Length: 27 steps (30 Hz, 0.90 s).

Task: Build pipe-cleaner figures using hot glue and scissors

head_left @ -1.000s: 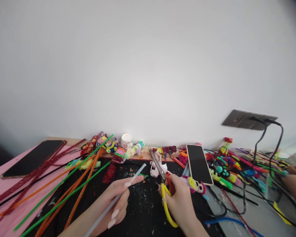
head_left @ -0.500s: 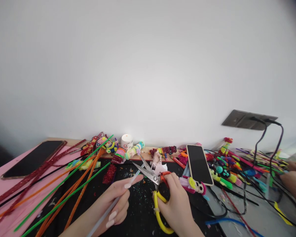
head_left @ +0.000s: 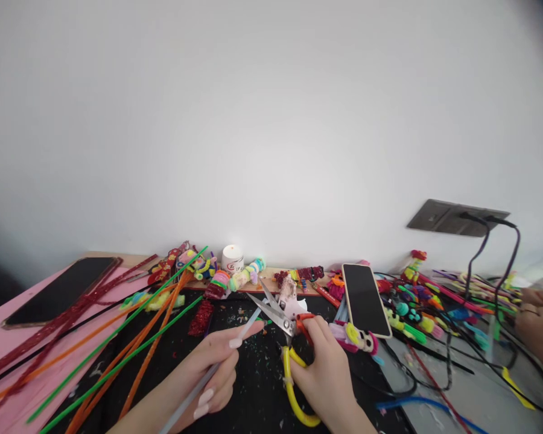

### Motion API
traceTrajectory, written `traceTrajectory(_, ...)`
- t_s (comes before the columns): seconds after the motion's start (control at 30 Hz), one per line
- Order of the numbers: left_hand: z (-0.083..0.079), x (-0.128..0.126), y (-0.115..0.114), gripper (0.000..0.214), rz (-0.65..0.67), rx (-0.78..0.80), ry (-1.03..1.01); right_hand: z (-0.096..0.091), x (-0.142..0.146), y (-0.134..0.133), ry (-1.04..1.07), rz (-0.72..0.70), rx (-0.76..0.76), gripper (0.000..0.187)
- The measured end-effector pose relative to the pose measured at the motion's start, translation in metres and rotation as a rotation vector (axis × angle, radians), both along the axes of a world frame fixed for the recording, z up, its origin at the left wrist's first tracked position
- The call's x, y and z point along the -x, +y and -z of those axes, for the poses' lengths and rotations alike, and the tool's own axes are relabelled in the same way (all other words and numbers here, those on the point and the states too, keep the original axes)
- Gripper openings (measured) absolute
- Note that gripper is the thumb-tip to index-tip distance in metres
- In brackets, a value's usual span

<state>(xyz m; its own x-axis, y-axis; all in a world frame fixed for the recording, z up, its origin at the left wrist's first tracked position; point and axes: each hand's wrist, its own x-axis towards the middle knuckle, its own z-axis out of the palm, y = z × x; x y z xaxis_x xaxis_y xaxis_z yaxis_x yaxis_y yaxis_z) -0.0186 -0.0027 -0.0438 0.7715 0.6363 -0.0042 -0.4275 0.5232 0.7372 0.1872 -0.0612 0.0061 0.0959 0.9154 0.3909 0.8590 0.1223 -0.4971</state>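
My left hand [head_left: 210, 374] is closed on a thin translucent stick [head_left: 194, 390] that slants up to the right over the black mat [head_left: 257, 386]. My right hand [head_left: 323, 377] grips scissors [head_left: 286, 337] with yellow and red handles. The blades stand apart, and the stick's tip [head_left: 253, 314] lies between them. A white glue gun [head_left: 292, 298] lies just behind the blades.
Long orange, green and red pipe cleaners [head_left: 117, 337] fan out at the left over a pink sheet [head_left: 9, 337] with a dark phone [head_left: 61, 289]. Another phone [head_left: 365, 299] lies right of the scissors. Craft pieces, cables [head_left: 479, 265] and another person's hands [head_left: 540, 325] fill the right.
My right hand swung the scissors leftward and opened the blades around the stick's tip. The left hand stayed nearly still with the stick.
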Motion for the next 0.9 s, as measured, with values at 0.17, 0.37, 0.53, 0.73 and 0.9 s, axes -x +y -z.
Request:
traceTrajectory(0.17,-0.018,0.002,-0.006,0.053,0.013,0.019,0.022,0.001,-0.002,0.000,-0.026,0.006,-0.040,0.018)
traceTrajectory(0.37,-0.043,0.001,-0.012,0.052,0.001,0.072,0.077,0.004,-0.003,0.001,-0.078,0.036,-0.052,0.017)
traceTrajectory(0.53,-0.047,0.001,-0.012,0.051,-0.009,0.076,0.083,0.007,-0.005,0.001,-0.134,0.063,-0.061,0.020)
traceTrajectory(0.73,-0.047,0.001,-0.011,0.049,-0.020,0.081,0.087,0.006,-0.006,0.001,-0.178,0.073,-0.058,0.020)
traceTrajectory(0.9,-0.046,0.000,-0.011,0.049,-0.030,0.085,0.085,0.006,-0.007,0.003,-0.196,0.061,-0.093,0.024)
